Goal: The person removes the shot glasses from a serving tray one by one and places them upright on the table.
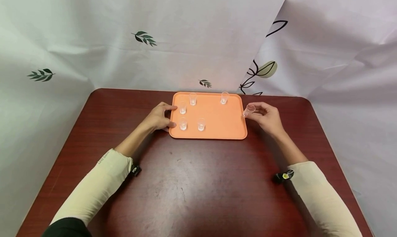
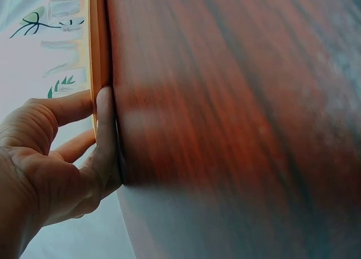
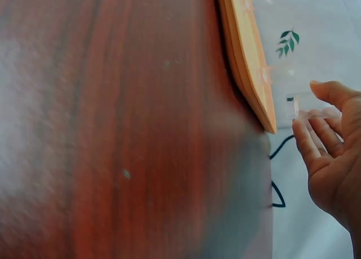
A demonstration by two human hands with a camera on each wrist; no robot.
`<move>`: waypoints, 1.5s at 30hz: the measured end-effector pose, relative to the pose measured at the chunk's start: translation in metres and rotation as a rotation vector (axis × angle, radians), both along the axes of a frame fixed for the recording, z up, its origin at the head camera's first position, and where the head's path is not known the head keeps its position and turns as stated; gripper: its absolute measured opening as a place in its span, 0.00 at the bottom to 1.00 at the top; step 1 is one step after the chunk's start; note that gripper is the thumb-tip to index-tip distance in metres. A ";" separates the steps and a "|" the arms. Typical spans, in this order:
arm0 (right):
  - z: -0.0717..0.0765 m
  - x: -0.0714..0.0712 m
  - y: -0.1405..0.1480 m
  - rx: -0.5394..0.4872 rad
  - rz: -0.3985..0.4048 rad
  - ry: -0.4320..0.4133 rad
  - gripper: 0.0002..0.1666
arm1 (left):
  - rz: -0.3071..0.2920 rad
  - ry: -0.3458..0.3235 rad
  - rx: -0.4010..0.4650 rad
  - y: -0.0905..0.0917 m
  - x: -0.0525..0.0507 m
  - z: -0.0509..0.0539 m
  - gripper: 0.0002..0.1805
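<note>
Along the far edge of the table (image 1: 198, 185), an orange tray (image 1: 221, 121) lies flat, bearing five clear cups, all upright: the first cup (image 1: 193, 99) near the tray's far left corner, the second cup (image 1: 182, 108) beside the left edge, the third cup (image 1: 183, 124) at the near left corner, the fourth cup (image 1: 201, 124) along the near edge, and the fifth cup (image 1: 224, 98) toward the far right corner. Left hand (image 1: 159, 118): clamped on the tray's left rim. Right hand (image 1: 268, 118): thumb and fingers together on the sixth cup (image 1: 249, 110), held tilted at the tray's right edge; contact with the rim cannot be confirmed. Progress, as judged: five cups stand on the tray; one remains in hand, not yet released. Whether it is being placed or removed cannot be determined.
</note>
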State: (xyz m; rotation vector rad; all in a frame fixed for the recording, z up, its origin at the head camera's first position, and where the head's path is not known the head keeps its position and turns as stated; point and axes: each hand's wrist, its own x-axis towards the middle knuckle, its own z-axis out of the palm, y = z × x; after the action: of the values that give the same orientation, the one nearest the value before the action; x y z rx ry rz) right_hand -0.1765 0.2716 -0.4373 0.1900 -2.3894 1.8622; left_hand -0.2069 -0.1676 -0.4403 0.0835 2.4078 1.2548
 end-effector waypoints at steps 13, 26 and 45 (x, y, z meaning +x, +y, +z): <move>0.003 -0.023 0.023 0.119 -0.090 -0.028 0.27 | -0.002 0.007 -0.010 0.001 0.001 0.000 0.47; -0.006 -0.050 0.032 0.137 -0.179 -0.081 0.28 | 0.007 0.003 -0.013 0.001 0.002 0.002 0.46; -0.014 -0.071 0.024 0.141 -0.217 -0.149 0.28 | 0.000 0.029 -0.017 0.002 0.003 0.001 0.46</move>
State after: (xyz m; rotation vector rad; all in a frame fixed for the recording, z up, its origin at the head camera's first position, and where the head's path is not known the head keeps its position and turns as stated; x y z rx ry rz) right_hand -0.2480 0.2952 -0.4514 -0.1976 -2.5217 1.6674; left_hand -0.2040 -0.1660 -0.4394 0.0967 2.4429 1.2409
